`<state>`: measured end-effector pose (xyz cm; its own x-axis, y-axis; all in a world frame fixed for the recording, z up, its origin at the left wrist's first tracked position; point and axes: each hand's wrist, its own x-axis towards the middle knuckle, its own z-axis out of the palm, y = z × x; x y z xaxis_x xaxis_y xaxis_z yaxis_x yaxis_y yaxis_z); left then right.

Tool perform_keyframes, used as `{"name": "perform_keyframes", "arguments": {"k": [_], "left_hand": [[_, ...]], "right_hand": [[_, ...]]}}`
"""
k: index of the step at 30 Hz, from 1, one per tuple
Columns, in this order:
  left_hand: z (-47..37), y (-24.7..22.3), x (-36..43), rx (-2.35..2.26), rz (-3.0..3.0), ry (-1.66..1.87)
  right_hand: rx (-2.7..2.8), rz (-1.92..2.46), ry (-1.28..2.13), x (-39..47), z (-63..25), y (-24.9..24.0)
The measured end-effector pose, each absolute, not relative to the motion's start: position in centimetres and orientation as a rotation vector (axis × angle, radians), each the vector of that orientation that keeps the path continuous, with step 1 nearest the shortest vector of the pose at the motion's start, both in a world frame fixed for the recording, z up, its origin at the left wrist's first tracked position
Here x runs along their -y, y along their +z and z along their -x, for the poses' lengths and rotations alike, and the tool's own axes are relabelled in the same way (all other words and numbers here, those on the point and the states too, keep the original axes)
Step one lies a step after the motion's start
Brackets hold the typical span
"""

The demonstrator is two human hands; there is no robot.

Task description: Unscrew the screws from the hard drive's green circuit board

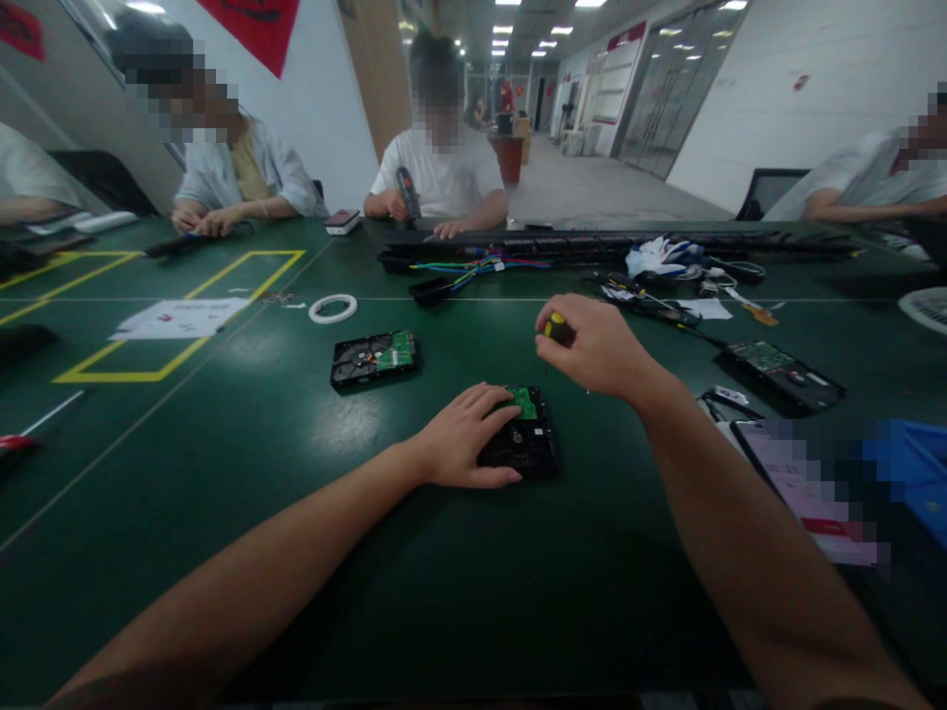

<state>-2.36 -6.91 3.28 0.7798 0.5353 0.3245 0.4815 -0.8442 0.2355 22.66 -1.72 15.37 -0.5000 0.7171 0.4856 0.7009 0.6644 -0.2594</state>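
Observation:
A black hard drive with a green circuit board point(539, 434) lies on the green table point(296, 552) in front of me. My left hand point(473, 434) rests on its left part, fingers spread. Above and to the right of the drive, my right hand point(592, 345) is closed round the yellow and black handle of a screwdriver point(557, 329). The screwdriver's thin shaft points down, apart from the drive. To the left lies a second hard drive point(374, 359), and a third point(780, 376) sits at the right.
A white tape ring point(332, 309), papers point(178, 319) and a red-handled tool point(16, 444) are on the left. Long black parts with wires point(592, 244) and white gloves point(664, 258) lie across the back. At right are a clipboard point(799, 483) and blue bin point(917, 473). Several people sit around.

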Motion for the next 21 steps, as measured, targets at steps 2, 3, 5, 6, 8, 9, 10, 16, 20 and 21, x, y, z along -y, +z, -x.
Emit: {"name": "perform_keyframes", "arguments": {"k": [2,3,5,6,8,9,10,16,20,21], "left_hand": [[2.3,3.4,7.0,-0.810,-2.824,0.582],[2.3,3.5,7.0,-0.809,-2.823,0.580],[2.3,3.6,7.1,-0.812,-2.823,0.578],[2.3,3.7,7.1,-0.813,-2.824,0.578],[2.2,3.8,7.2,-0.815,-2.830,0.576],[2.2,3.9,7.2,-0.814,-2.833,0.573],[2.2,3.9,7.2,-0.812,-2.835,0.571],[2.2,3.8,7.0,-0.811,-2.832,0.570],[2.2,3.7,7.0,-0.816,-2.847,0.563],[2.2,3.7,7.0,-0.816,-2.849,0.564]], "right_hand": [[2.362,1.108,0.071,1.4,-22.5,14.9],[2.397,1.120,0.110,1.3,-22.4,14.5],[2.477,1.155,0.222,1.0,-22.2,13.7],[2.536,1.167,0.284,0.9,-22.1,13.3],[2.684,1.180,0.350,0.6,-22.0,12.4],[2.722,1.198,0.348,0.5,-22.0,12.1],[2.750,1.211,0.353,0.4,-21.9,11.8],[2.815,1.225,0.314,0.0,-21.5,10.7],[2.849,1.286,0.259,-0.1,-21.1,10.2],[2.856,1.297,0.248,-0.1,-21.0,10.1]]}}
